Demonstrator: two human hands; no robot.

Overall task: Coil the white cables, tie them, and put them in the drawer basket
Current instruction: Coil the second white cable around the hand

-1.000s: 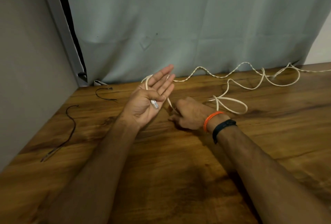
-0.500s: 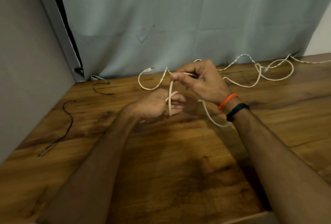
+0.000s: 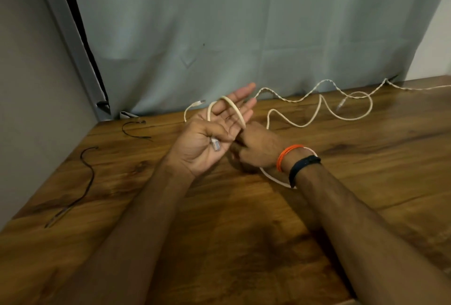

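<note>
White cable looped over an upturned palm

Wood-grain table [image 3: 244, 243] carries both forearms. The left hand [image 3: 214, 138] is palm up, fingers spread flat, thumb pinning a silver plug [image 3: 215, 144]. The white cable [image 3: 228, 107] arcs over those fingers. The right hand [image 3: 258, 146], knuckles up, is closed around the cable. Its slack snakes rightward along the far edge, toward the curtain [image 3: 244, 24]

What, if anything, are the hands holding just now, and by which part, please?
The left hand pins the white cable by its plug end under the thumb, a loop over its fingers. The right hand grips the same cable further along.
</note>
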